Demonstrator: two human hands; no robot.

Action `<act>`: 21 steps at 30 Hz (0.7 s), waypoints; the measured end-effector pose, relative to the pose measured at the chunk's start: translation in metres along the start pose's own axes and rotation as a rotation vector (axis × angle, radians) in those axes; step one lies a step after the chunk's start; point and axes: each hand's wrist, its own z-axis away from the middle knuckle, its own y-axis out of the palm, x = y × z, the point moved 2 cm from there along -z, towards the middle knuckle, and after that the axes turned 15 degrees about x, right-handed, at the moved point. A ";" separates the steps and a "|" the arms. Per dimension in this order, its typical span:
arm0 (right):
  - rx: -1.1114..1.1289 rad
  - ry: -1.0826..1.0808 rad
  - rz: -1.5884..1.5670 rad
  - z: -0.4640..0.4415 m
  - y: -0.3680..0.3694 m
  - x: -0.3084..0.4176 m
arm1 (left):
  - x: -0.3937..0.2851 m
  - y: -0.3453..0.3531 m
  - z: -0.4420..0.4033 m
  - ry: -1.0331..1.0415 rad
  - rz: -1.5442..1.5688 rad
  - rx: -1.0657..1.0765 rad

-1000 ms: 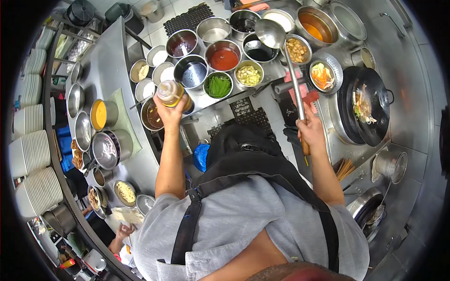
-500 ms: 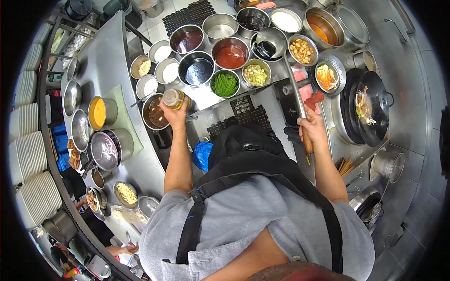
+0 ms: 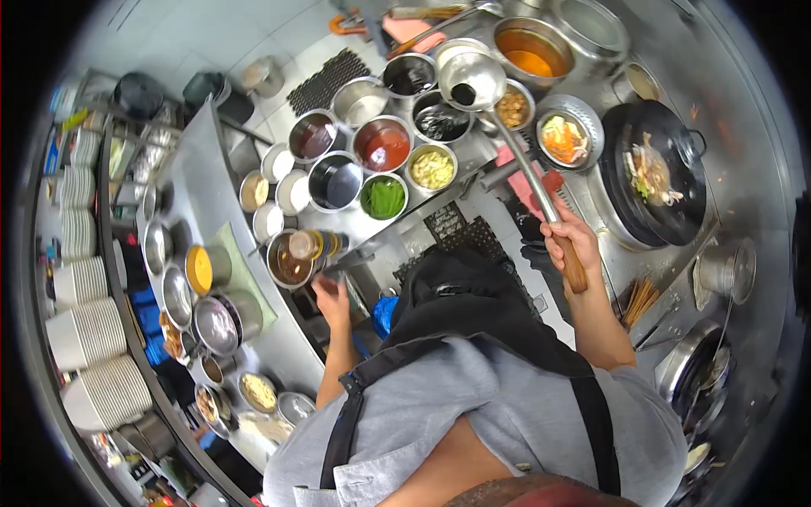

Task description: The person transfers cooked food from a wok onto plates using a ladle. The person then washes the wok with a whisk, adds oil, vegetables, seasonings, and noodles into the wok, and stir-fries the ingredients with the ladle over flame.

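My right hand (image 3: 573, 245) is wrapped round the wooden handle of a long ladle (image 3: 525, 156). A little dark liquid lies in the ladle's bowl, which is above the pots at the back. Away from the bottle (image 3: 309, 245), my left hand (image 3: 331, 297) is beside the metal counter's edge, its fingers slightly apart and holding nothing. The bottle stands beside the pot of brown sauce (image 3: 290, 258). Noodle-like strips and vegetables lie in a black wok (image 3: 659, 173) at the right. Near it, a perforated bowl (image 3: 568, 133) holds shredded vegetables.
Several metal pots with sauces, chopped greens (image 3: 384, 197) and white powders cover the middle counter. At the left are a yellow-filled pot (image 3: 203, 269), metal bowls and stacked white plates (image 3: 101, 389). Wooden sticks (image 3: 640, 302) lie below the wok.
My left hand has let go of the bottle and moved down from it. The ladle has come up out of the dark liquid pot, with my right hand still on its handle. The view has turned.
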 end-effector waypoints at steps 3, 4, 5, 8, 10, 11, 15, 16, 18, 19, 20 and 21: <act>0.008 -0.096 -0.094 0.034 -0.014 0.019 | 0.038 0.028 0.024 -0.141 -0.174 0.370; 0.014 -0.129 -0.140 0.051 -0.018 0.023 | 0.058 0.038 0.031 -0.203 -0.284 0.513; -0.029 -0.189 -0.166 0.068 -0.021 0.029 | 0.079 0.045 0.036 -0.243 -0.410 0.654; -0.094 -0.322 -0.156 0.119 -0.033 0.047 | 0.125 0.057 0.040 -0.296 -0.628 0.947; -0.202 -0.397 -0.062 0.150 -0.047 0.052 | 0.133 0.060 0.030 -0.301 -0.672 1.032; -0.298 -0.415 -0.005 0.162 -0.055 0.054 | 0.136 0.062 0.022 -0.300 -0.672 1.064; -0.675 -0.274 0.496 0.178 -0.108 0.056 | 0.118 0.077 -0.028 -0.338 -0.495 1.087; -0.801 -0.145 0.796 0.182 -0.131 0.053 | 0.107 0.084 -0.042 -0.366 -0.370 1.064; -0.939 -0.014 1.055 0.188 -0.143 0.058 | 0.082 0.105 -0.066 -0.453 -0.018 0.998; -1.062 0.125 1.303 0.190 -0.147 0.060 | 0.068 0.115 -0.075 -0.452 0.095 0.975; -1.060 0.127 1.313 0.194 -0.162 0.051 | 0.055 0.126 -0.082 -0.443 0.180 0.964; -1.140 -0.022 1.573 0.200 -0.182 0.039 | 0.044 0.135 -0.087 -0.431 0.246 0.953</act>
